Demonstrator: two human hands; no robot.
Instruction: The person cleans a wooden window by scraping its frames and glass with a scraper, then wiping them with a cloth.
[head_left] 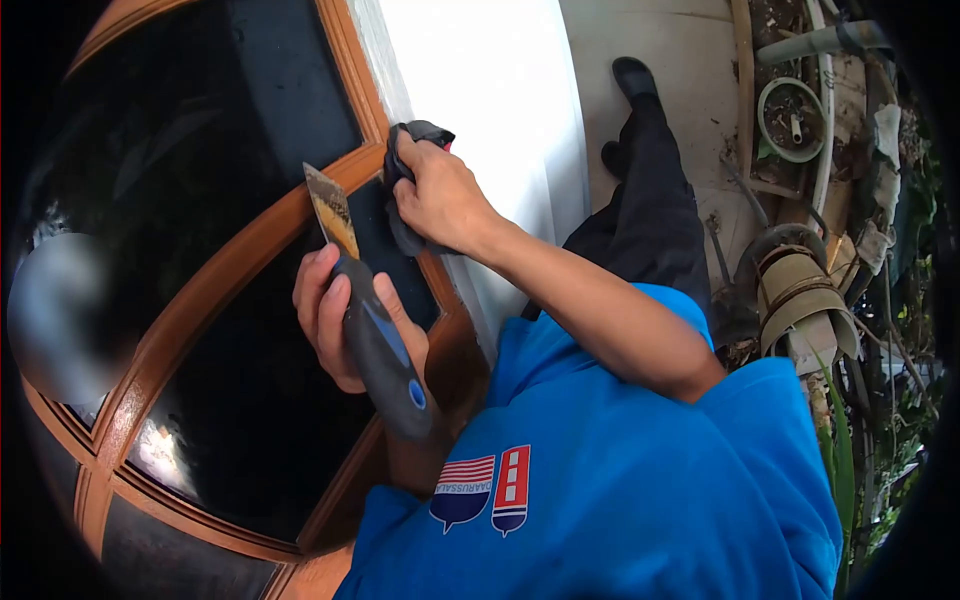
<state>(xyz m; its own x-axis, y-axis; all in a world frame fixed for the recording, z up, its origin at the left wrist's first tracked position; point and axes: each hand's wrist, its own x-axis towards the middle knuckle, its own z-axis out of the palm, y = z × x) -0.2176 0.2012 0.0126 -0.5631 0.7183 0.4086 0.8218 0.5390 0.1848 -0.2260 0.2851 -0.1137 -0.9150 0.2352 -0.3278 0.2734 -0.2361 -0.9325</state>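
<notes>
My left hand (pixel 350 320) is closed round the dark grey and blue handle of a scraper (pixel 375 340). Its flat metal blade, stained yellowish and brown, points up and left over the wooden window frame. My right hand (pixel 445 195) grips a crumpled dark cloth (pixel 405 230) at the edge where the brown wooden frame (pixel 355 70) meets a white surface (pixel 480 90). The cloth hangs below the fingers and partly covers a dark pane. A small red bit shows beside the cloth. The blade and the cloth are apart.
Large dark glass panes (pixel 230 390) between curved wooden bars fill the left side. A blurred round patch lies at far left. My legs (pixel 650 190) in dark trousers stand on pale floor tiles (pixel 690 50). Pots, a round green container (pixel 790 120), pipes and plants line the right.
</notes>
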